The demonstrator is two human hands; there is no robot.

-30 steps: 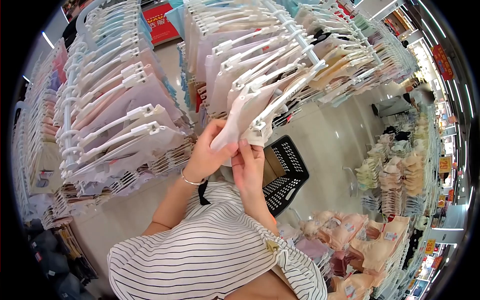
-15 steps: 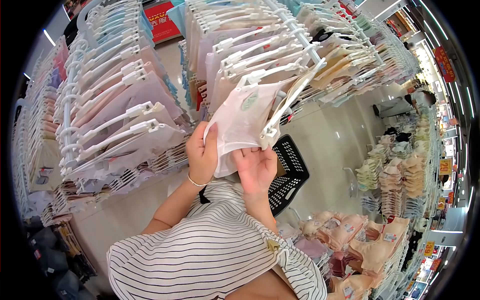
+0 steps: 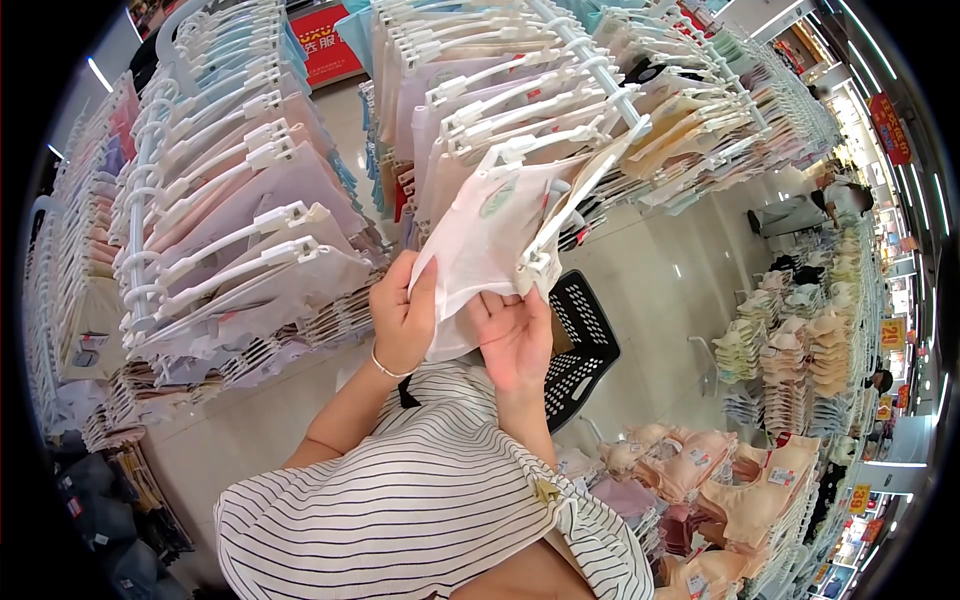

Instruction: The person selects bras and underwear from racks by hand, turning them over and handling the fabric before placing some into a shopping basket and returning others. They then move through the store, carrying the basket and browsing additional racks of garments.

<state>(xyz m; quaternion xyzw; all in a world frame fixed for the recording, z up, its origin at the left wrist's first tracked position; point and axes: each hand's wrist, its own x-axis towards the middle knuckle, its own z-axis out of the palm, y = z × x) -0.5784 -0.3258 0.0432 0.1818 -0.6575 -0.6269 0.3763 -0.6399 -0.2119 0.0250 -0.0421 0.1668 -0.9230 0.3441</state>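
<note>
Well, pink cloth: the pale pink cloth (image 3: 468, 250) is between the two hands, in front of the full rack, and its top edge is up by the white hanger (image 3: 582, 205).
Left hand: the left hand (image 3: 402, 318) has its grip closed on the side edge, thumb on top and fingers under. A soft pinch like this is good, as thin cloth can stretch or crease.
Right hand: the right hand (image 3: 517, 345) is palm up, with fingertips tucked under the low edge and the thumb by the corner. I cannot tell if that grip is pinching. Loose, flat fingers would hold up the cloth without a snag.
White clip: the white clip (image 3: 538, 262) is just above the right thumb. It is best to pull gently, so the cloth does not slip out of it.
Oval mark: the oval mark (image 3: 497, 200) faces up, near the top. Holding the sides a bit apart makes the front easy to see.
Rail: the rail (image 3: 592, 68) holds many hangers close together. Small, slow moves are best, so the ones next door do not get bumped.
Black basket: the black basket (image 3: 602, 352) is below, beyond the right hand. Lifting the low edge a little would help it miss the rim.
</note>
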